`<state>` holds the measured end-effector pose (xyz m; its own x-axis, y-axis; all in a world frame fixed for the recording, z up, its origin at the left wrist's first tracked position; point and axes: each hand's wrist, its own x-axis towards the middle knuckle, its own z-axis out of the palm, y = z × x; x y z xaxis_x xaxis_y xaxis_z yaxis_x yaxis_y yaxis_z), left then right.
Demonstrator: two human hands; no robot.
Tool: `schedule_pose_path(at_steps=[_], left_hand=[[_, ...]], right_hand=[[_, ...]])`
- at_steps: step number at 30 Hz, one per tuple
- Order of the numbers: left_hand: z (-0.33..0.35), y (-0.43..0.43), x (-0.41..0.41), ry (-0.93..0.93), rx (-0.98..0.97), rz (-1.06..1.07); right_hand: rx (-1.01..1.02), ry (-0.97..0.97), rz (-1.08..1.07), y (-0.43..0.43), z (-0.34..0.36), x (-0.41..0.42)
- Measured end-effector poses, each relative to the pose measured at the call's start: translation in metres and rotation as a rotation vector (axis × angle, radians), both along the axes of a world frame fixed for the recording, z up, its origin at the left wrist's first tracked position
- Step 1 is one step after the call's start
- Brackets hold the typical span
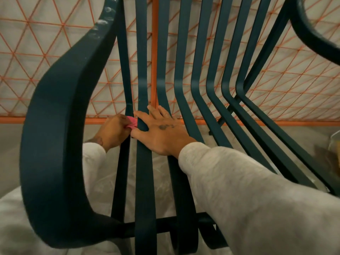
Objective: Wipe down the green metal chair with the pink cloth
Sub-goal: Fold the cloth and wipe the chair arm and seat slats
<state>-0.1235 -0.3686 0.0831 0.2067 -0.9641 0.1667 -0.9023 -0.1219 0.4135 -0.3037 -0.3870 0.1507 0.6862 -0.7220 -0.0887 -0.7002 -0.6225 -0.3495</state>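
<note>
The green metal chair [55, 137] fills the head view, with a wide curved armrest on the left and several long slats running from seat to back. My left hand [112, 133] reaches under the armrest beside the leftmost slats and is shut on the pink cloth [132, 124], which shows as a small bunch between two slats. My right hand [161, 133] lies flat on top of the slats with fingers spread, its thumb touching the cloth. Most of the cloth is hidden behind the slats and my fingers.
An orange metal frame with a triangular grid [257, 74] stands behind the chair, in front of white sheeting. Pale plastic sheeting [103, 179] covers the floor under the seat. The right armrest [312, 34] curves at the top right. A blurred object [333, 144] sits at the right edge.
</note>
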Motion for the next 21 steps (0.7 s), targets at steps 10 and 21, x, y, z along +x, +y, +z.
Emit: schedule_pose_path(at_steps=[10,21], left_hand=[[0.019,0.056,-0.024,0.154,0.060,-0.007],[0.025,0.081,-0.031,0.234,0.189,-0.039]], right_hand=[[0.047,-0.035,0.014,-0.001,0.000,-0.002],[0.017,0.000,0.035,-0.005,-0.004,-0.001]])
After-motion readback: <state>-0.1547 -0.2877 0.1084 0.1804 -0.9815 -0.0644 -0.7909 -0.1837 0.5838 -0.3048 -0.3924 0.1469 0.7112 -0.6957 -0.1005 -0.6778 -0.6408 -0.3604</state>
